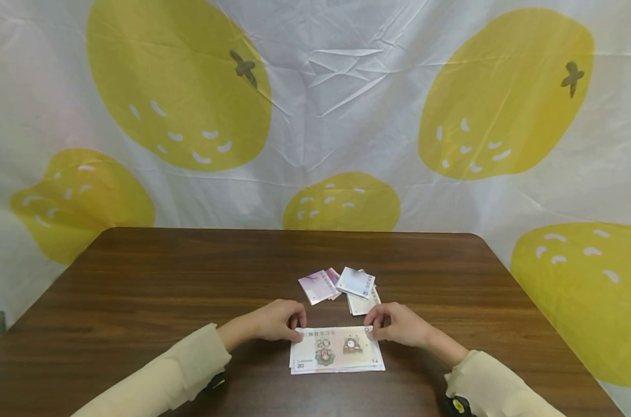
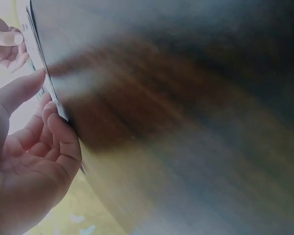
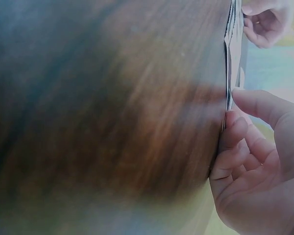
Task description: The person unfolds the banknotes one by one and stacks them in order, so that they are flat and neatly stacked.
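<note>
Head view, hands: left hand (image 1: 279,320) and right hand (image 1: 401,326) reach in from the lower corners, forearms slanting inward, knuckles uppermost, fingers bent.
Banknote stack: the banknotes (image 1: 336,350), a white top note marked 20, lie flat between the hands near the table's front, their lower edges slightly fanned.
Left grip: thumb and bent fingers pinch the stack at its upper left corner; in the left wrist view the thumb lies opposite the curled fingers at the paper edge.
Right grip: thumb and fingers pinch the upper right corner; the right wrist view shows several paper layers between them.
Folded notes: a purple folded note (image 1: 317,287), a pale blue one (image 1: 356,282) and a greenish one (image 1: 364,303) lie beyond the stack, overlapping in part.
Sleeves: cream cuffs (image 1: 203,356) cover the forearms, which the frame's lower edge cuts off; dark wrist devices (image 1: 458,405) show only in part beneath.
Hidden: the lower notes are mostly covered by the top one; the far fingertips are concealed from above.
Unclear: both wrist views are hazy, the wooden table (image 1: 190,272) blurred; the number of notes cannot be told.
Backdrop: a white curtain (image 1: 341,127) printed with yellow fruit.
</note>
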Action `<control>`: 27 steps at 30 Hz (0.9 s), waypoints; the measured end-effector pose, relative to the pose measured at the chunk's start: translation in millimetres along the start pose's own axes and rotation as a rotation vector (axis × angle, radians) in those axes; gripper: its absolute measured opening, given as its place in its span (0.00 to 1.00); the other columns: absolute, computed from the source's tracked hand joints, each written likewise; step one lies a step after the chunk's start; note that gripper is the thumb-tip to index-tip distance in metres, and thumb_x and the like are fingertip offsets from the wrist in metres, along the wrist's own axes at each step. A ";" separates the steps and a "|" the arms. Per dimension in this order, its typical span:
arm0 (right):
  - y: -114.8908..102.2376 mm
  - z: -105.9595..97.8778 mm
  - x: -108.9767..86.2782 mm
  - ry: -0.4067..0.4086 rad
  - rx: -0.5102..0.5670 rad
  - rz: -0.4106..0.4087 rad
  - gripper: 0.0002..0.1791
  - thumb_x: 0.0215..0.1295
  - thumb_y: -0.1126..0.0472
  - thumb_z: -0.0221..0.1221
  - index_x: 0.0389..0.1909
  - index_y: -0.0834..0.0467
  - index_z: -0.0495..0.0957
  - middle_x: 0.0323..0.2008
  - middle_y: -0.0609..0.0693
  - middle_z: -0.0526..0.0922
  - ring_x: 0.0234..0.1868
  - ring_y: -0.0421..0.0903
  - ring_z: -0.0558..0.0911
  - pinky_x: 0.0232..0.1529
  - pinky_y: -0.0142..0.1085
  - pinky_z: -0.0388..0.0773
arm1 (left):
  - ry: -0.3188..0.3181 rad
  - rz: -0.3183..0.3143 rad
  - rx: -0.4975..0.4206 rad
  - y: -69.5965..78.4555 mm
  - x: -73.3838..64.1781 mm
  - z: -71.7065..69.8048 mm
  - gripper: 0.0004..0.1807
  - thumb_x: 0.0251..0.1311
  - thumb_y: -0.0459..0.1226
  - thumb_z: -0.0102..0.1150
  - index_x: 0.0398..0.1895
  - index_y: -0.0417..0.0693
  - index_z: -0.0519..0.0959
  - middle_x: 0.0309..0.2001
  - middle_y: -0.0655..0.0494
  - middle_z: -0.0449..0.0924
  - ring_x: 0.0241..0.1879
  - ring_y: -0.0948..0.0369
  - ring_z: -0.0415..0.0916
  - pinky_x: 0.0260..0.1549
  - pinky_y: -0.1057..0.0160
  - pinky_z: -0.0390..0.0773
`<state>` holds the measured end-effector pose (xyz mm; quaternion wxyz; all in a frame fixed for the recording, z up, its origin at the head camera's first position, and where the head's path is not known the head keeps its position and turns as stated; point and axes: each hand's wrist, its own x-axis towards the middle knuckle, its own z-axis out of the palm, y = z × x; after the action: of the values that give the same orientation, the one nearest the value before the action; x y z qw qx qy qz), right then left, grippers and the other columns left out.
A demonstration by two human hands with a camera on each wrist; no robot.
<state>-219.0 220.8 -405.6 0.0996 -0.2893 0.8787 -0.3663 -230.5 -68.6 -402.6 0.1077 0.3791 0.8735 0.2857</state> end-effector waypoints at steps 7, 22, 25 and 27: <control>-1.4 0.4 -0.4 0.004 -0.004 -0.001 0.09 0.47 0.66 0.63 0.30 0.61 0.75 0.19 0.44 0.71 0.19 0.36 0.68 0.19 0.29 0.64 | 0.005 0.001 0.007 -0.4 -0.8 1.2 0.08 0.44 0.33 0.64 0.24 0.46 0.73 0.19 0.60 0.67 0.21 0.68 0.62 0.22 0.70 0.64; 0.8 -10.6 3.0 0.066 0.085 0.046 0.08 0.50 0.67 0.61 0.33 0.63 0.75 0.21 0.48 0.73 0.20 0.42 0.71 0.19 0.32 0.69 | 0.128 0.058 -0.047 -4.2 1.8 -5.4 0.09 0.50 0.34 0.60 0.32 0.43 0.72 0.20 0.63 0.67 0.20 0.67 0.63 0.20 0.69 0.65; 3.2 -17.4 6.6 0.113 0.094 0.067 0.08 0.52 0.68 0.59 0.34 0.64 0.75 0.22 0.49 0.73 0.21 0.44 0.71 0.20 0.33 0.70 | 0.176 0.072 -0.045 -4.7 4.2 -9.5 0.08 0.51 0.35 0.59 0.32 0.42 0.73 0.21 0.63 0.68 0.21 0.67 0.65 0.21 0.68 0.66; 5.4 -22.2 9.9 0.142 0.104 0.071 0.08 0.52 0.70 0.57 0.35 0.65 0.75 0.23 0.50 0.74 0.22 0.44 0.70 0.20 0.33 0.70 | 0.208 0.080 -0.050 -5.3 7.7 -12.0 0.08 0.52 0.35 0.59 0.33 0.42 0.73 0.22 0.62 0.68 0.21 0.66 0.65 0.21 0.68 0.67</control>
<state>-238.0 231.0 -393.3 0.0646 -0.2257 0.8732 -0.4272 -243.8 -70.9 -395.6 0.0147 0.3791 0.8568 0.3492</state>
